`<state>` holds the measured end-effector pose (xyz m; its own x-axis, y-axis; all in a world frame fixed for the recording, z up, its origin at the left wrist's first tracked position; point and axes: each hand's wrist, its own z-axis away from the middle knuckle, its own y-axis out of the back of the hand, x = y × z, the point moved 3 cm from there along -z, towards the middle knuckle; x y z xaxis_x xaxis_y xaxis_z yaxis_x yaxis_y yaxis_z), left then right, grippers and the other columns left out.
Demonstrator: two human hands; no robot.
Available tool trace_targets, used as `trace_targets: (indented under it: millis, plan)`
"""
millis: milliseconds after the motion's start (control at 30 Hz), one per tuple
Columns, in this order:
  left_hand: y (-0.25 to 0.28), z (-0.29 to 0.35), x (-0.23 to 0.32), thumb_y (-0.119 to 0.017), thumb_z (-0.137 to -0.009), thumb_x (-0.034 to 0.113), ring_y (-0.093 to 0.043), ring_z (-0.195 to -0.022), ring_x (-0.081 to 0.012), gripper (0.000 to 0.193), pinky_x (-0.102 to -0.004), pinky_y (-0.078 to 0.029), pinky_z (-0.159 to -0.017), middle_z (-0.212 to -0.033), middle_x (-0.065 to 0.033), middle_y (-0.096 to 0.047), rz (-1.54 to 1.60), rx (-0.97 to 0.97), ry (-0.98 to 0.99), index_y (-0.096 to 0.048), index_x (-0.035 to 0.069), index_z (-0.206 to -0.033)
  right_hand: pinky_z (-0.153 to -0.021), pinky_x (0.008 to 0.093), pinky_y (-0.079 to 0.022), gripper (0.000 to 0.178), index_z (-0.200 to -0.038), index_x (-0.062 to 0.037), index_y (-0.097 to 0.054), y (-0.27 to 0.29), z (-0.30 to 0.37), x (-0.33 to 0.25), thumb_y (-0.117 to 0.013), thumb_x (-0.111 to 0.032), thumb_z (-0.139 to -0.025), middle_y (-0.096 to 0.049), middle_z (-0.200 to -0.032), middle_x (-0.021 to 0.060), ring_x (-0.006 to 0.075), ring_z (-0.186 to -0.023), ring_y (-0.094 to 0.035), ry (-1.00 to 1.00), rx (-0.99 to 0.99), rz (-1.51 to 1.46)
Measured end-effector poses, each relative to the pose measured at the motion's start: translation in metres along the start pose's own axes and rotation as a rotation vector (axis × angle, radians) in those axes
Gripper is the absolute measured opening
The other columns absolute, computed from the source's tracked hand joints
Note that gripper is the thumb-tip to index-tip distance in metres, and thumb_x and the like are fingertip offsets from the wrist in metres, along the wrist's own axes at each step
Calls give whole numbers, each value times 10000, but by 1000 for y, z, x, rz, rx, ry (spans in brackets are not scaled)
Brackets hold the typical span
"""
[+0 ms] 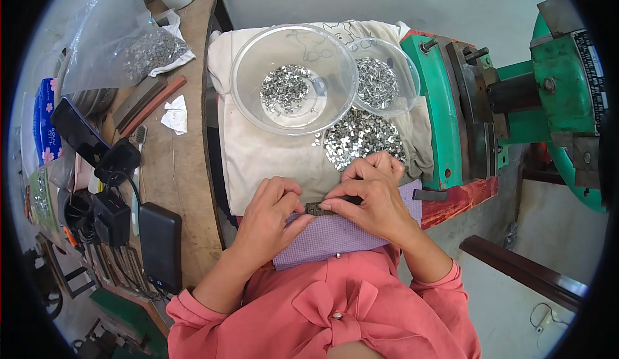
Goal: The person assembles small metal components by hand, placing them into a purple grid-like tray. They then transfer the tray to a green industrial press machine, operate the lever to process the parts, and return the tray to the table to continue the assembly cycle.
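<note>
A small dark metal block with a ridged top (313, 209) lies across a purple checked cloth in front of me. At its left end, my left hand (269, 214) is closed, with thumb and curled fingers on the block. My right hand (374, 194) has its thumb pressed on the block's right part, fingers bent together above it; some of the block is hidden under them. Just beyond my right hand spreads a heap of small flat silver metal pieces (354, 133). The purple checked cloth (335, 236) reaches to my lap.
Behind the heap stand a large clear tub (242, 94) and a smaller clear tub (409, 81), both with small metal parts. A green machine (442, 120) rises at the right. The wooden table (193, 185) at left bears a black power bank (160, 246), cables and a plastic bag (109, 36).
</note>
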<state>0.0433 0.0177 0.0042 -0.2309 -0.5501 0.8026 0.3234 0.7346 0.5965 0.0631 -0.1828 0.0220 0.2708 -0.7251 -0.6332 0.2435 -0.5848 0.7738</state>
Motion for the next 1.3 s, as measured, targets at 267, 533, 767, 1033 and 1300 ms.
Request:
trace_targets:
  millis: [267,533,767,1033,1300]
  plan:
    - [1,-1,2,-852,-691,104,-577,-1012,-304,267,-386,-492,-825,-1081,-102,-605,2,-4,14,-625,27,-811,-960,435,-232,161,-798,-196,-807,5,5,6,-841,-337,-728,-570,-859,-49,219,-991,-460,-9,9,22]
    - [1,-1,2,-852,-689,108,-579,-1004,-306,269,-386,-491,-829,-1079,-103,-605,-1,3,8,-627,24,-809,-950,437,-229,165,-796,-196,-812,5,4,4,-837,-346,-733,-571,-847,-56,215,-1000,-457,-37,-10,-11]
    - [1,-2,2,-854,-690,114,-579,-1008,-305,272,-385,-491,-827,-1078,-105,-603,-13,-4,-1,-632,22,-817,-942,436,-232,171,-788,-193,-806,12,8,8,-836,-352,-733,-577,-854,-58,212,-991,-458,-36,4,45]
    - [1,-1,2,-857,-681,105,-578,-1007,-306,274,-387,-488,-827,-1074,-105,-603,-7,-4,12,-635,18,-816,-942,439,-233,157,-784,-198,-804,15,11,11,-835,-345,-736,-572,-846,-57,211,-987,-459,-39,11,65]
    - [2,-2,3,-858,-677,94,-584,-1002,-305,270,-383,-493,-821,-1066,-107,-611,-5,1,4,-640,17,-817,-944,448,-228,146,-794,-197,-802,11,6,7,-829,-333,-746,-574,-851,-56,217,-996,-455,-42,-4,31]
